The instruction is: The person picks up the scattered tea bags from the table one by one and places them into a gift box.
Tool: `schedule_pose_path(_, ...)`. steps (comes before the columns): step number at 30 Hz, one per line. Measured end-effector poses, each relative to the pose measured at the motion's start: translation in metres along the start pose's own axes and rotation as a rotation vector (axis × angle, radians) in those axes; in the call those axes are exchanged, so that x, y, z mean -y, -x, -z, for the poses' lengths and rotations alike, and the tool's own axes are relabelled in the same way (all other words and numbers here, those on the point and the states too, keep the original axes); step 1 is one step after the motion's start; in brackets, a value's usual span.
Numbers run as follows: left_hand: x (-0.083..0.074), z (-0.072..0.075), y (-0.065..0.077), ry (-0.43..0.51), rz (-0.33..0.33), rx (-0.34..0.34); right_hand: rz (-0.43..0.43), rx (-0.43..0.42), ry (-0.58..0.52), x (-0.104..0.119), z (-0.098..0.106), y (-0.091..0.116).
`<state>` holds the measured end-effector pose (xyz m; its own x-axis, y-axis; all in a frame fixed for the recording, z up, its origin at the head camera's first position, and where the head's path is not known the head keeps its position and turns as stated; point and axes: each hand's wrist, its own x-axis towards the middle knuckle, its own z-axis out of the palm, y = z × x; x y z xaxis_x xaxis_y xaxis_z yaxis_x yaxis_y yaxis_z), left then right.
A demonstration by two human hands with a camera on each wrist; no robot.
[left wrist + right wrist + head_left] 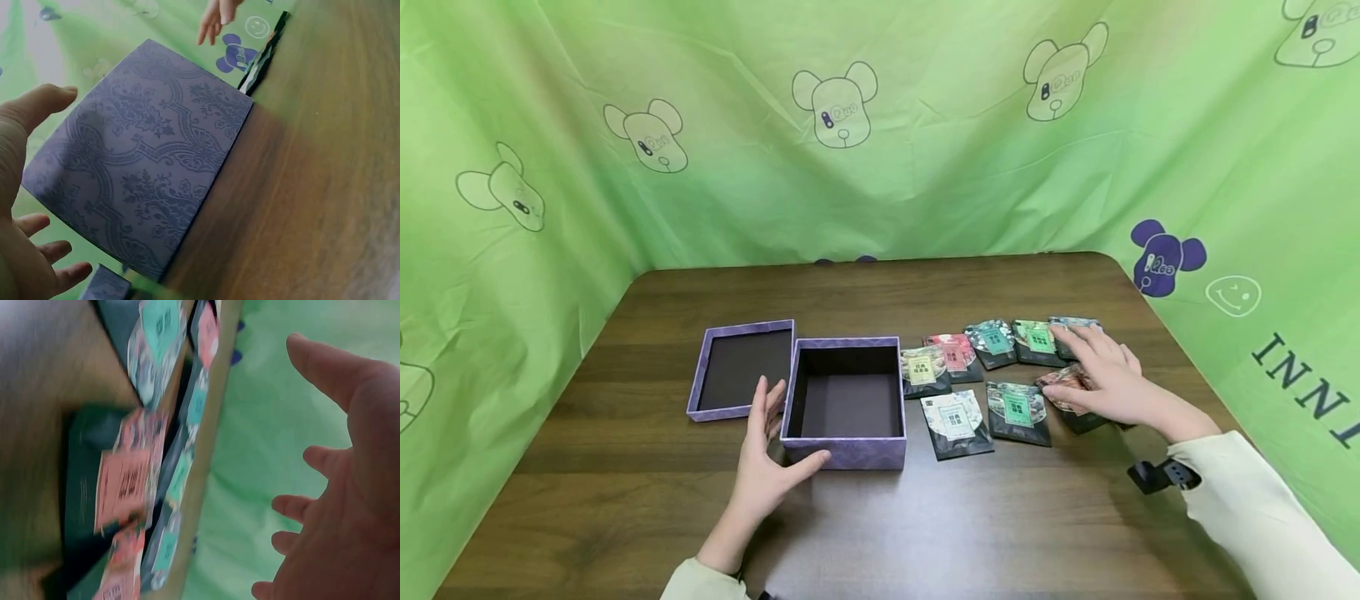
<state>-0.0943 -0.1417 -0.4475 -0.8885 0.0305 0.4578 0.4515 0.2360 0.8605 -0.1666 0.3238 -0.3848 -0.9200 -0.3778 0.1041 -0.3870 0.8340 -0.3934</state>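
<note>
An open purple patterned box (pixel 850 454) stands upright on the table, with a dark interior holding nothing. My left hand (pixel 760 471) is at its near left corner, thumb and fingers spread; the left wrist view shows the patterned side (pixel 144 156) between thumb and fingers, and contact is unclear. Over the sachets at the right hovers my right hand (pixel 1108 379), fingers extended and nothing held. Beneath it, a sachet with a reddish label (pixel 1067 392) is partly hidden, overlapping another. In the right wrist view, the pink-labelled sachet (pixel 125 481) lies apart from the fingers.
Left of the box lies its purple-rimmed lid (pixel 741 412), inner side up. Several flat sachets are spread to the right, among them a white-labelled one (pixel 957 425) and a green-labelled one (pixel 1017 412). Green printed cloth (pixel 917 192) hangs around the wooden table (pixel 625 467).
</note>
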Motion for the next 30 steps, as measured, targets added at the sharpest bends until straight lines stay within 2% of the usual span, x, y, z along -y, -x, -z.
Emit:
schedule_pose_path(4, 0.002, -0.001, 0.0, 0.104, 0.015, -0.02, -0.061, 0.052, -0.007, -0.016, 0.009, -0.009)
schedule_pose_path(9, 0.003, -0.003, 0.0, 0.143, 0.023, -0.033, -0.11, 0.092, -0.035, -0.039, 0.016, -0.022)
schedule_pose_path(16, 0.003, -0.005, 0.0, 0.145, 0.05, -0.04, -0.183, 0.175, -0.122, -0.07, 0.021, -0.032)
schedule_pose_path(21, 0.002, -0.005, 0.001, 0.153, 0.065, -0.047, -0.267, 0.216, -0.125, -0.089, 0.025, -0.039)
schedule_pose_path(27, 0.002, -0.006, 0.001, 0.156, 0.079, -0.051, -0.386, 0.216, -0.155, -0.113, 0.024, -0.049)
schedule_pose_path(30, 0.002, -0.006, 0.0, 0.159, 0.071, -0.049, -0.449, 0.21, -0.205, -0.12, 0.023, -0.053)
